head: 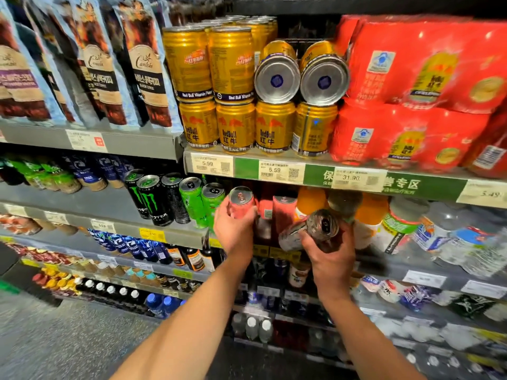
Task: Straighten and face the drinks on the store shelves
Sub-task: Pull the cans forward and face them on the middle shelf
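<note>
My left hand [233,229] grips an upright pink can [241,202] at the front of the second shelf, just right of the green cans [204,200]. A tilted, blurred dark can [312,229] lies in my right hand [330,256], its top facing me, in front of more pink cans [282,212]. Black Monster cans [153,198] stand further left on the same shelf. One shelf up, gold Red Bull cans [236,127] stand stacked, and two of them [299,78] lie on their sides with their bases toward me.
Red multipacks [417,105] fill the upper shelf's right side. Orange-capped bottles [370,215] and water bottles [461,242] sit right of my hands. Coffee pouches [96,67] hang upper left. Lower shelves hold small bottles [115,290]. Speckled floor [55,338] lies at lower left.
</note>
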Available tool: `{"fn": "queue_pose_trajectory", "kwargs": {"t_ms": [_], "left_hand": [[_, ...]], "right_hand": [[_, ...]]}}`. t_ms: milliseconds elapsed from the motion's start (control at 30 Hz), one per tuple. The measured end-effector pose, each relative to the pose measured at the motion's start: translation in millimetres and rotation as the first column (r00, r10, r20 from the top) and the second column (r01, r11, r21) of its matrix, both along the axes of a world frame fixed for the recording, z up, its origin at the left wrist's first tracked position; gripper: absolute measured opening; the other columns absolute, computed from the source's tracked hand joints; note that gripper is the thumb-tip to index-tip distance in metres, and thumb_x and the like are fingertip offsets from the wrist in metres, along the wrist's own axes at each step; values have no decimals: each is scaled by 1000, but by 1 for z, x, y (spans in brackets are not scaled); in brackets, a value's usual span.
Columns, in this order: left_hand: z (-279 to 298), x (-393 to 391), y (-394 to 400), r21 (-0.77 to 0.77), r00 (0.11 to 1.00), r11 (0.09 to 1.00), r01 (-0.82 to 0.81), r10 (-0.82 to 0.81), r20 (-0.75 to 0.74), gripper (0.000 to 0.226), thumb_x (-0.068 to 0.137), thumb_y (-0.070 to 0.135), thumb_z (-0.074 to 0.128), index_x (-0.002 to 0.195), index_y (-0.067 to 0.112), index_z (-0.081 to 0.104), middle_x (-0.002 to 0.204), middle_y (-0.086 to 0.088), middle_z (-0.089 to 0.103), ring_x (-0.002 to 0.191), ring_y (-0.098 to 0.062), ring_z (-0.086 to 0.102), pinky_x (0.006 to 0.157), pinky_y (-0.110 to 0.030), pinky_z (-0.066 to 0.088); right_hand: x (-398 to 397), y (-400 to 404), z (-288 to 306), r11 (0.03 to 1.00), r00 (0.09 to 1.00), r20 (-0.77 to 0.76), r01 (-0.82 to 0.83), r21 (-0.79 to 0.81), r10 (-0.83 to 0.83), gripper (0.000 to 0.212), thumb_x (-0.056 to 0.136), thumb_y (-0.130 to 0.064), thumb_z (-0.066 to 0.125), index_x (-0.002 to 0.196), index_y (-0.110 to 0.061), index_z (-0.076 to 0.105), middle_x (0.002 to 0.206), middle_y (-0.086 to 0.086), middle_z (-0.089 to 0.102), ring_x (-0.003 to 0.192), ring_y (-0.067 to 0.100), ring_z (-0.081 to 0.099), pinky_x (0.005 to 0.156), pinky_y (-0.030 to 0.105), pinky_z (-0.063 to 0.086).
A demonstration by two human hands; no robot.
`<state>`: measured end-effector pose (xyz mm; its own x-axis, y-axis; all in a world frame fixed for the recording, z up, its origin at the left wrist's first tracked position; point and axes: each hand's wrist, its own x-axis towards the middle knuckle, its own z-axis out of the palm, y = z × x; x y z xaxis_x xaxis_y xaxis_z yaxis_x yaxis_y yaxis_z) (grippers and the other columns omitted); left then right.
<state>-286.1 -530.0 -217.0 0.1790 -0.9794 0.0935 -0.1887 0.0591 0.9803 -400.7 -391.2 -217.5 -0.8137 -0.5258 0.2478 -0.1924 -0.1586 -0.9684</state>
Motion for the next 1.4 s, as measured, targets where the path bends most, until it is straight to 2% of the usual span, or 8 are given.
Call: {"fn": "queue_pose_trajectory", "kwargs": {"t_ms": [100,400,733,900,1033,1133,1233,1400], "left_hand": [[7,-17,14,2,997,998,-70,70,19,64,71,25,87,126,15,58,106,10,58,104,-15,61,94,-26,46],[7,-17,8,-90,969,977,-193,204,137,62,74,27,86,127,8,58,120,-6,60,112,-26,59,99,-42,47],[3,-19,18,-175,965,953,-245,258,53,50,73,23,87,114,15,59,106,3,54,104,-26,57,97,-46,47],[-9,-37,46,-181,995,984,-7,24,95,42,79,28,83,113,24,59,105,12,56,96,4,56,94,-31,49],[-20,-53,40,13,964,973,231,-231,135,86,66,50,86,140,23,50,134,5,59,124,-12,57,107,-40,47],[-24,-60,37,30,956,968,250,-252,151,96,61,61,83,142,23,48,139,3,57,128,-15,54,108,-44,46],[-18,-62,39,-7,961,973,230,-226,157,82,68,49,86,136,19,54,131,1,60,121,-17,57,104,-45,48],[-18,-59,41,-39,975,988,151,-142,172,72,73,40,84,136,17,56,126,-2,63,117,-20,59,101,-45,48]], "right_hand": [[-17,9,-6,998,997,47,-62,-4,62,56,72,-16,87,117,-31,58,109,-6,70,103,12,68,94,26,51],[-22,15,-9,996,991,102,-90,-3,90,53,72,-18,86,110,-38,57,112,-5,70,106,12,68,97,31,52],[-32,27,-17,994,981,161,-106,2,104,62,74,-6,82,129,-9,53,109,-6,69,96,-1,69,82,11,51],[-36,31,-15,995,982,161,-97,-8,97,63,73,-10,83,128,-14,53,113,-5,68,100,1,68,87,12,51],[-37,34,-15,995,981,163,-98,-34,102,64,72,-11,84,127,-18,53,116,0,68,105,8,68,90,18,53],[-37,37,-16,994,976,190,-100,-45,107,70,68,-23,84,130,-16,53,119,2,67,110,13,67,98,29,53],[-37,38,-16,995,976,194,-98,-35,103,72,66,-29,85,130,-18,53,120,1,67,111,14,66,101,37,52],[-33,33,-12,994,982,154,-102,-29,106,68,66,-27,85,127,-23,55,118,-5,67,109,8,66,101,37,52]]}}
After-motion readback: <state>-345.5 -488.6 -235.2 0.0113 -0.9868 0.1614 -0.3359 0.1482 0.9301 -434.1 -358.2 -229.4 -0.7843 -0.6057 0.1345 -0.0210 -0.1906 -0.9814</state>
